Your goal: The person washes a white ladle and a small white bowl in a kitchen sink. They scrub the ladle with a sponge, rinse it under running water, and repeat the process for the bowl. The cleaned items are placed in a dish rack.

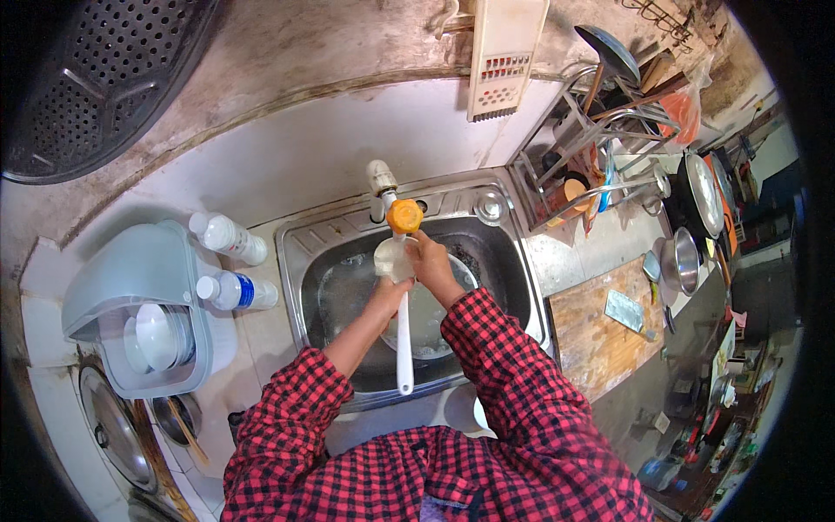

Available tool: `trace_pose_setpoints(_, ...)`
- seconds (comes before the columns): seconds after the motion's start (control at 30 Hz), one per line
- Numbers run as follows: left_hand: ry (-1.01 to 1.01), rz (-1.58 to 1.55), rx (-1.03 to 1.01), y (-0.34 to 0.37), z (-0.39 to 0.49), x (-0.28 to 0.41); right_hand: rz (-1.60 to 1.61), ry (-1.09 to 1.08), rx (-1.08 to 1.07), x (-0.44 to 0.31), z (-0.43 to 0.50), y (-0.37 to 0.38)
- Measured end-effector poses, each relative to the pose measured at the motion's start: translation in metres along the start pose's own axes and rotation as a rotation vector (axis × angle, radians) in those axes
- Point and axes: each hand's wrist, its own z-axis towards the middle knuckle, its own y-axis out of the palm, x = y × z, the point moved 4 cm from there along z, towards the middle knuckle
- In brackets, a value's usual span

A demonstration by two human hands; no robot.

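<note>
Under the faucet with an orange knob [405, 216], my left hand [390, 293] grips a white-handled ladle [404, 346] near its bowl, the handle pointing towards me. My right hand [432, 261] is at the right rim of the ladle's pale bowl [391, 259], its fingers partly hidden behind the rim and below the knob. Both hands are over the steel sink [515, 287], where a large round vessel [434, 320] holds cloudy, sudsy water. Whether water runs from the spout is hard to tell.
Left of the sink stand two plastic bottles [228, 238] [238, 291] and a lidded bin [215, 352] of white bowls. To the right are a wooden cutting board [587, 346] with a cleaver [624, 310], a metal rack [531, 189] and a steel bowl [685, 261]. A grater [505, 59] hangs above.
</note>
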Motion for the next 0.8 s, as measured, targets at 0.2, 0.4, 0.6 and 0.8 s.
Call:
trace_pose_setpoints(0.2,0.238,0.096,0.342,-0.017,0.042,0.005,-0.080,0.012,-0.086,-0.008,0.001,-0.016)
trace_pose_setpoints(0.4,0.737,0.769,0.440,-0.023,0.039,0.047,0.064,0.255,-0.322,-0.008,-0.007,-0.025)
trace_pose_setpoints(0.6,0.957,1.340,0.122,-0.021,0.034,0.076,0.196,0.307,-0.594,-0.011,-0.012,-0.028)
trace_pose_setpoints(0.8,0.851,0.679,0.394,-0.025,0.039,0.077,0.419,0.208,-0.137,-0.017,-0.013,-0.020)
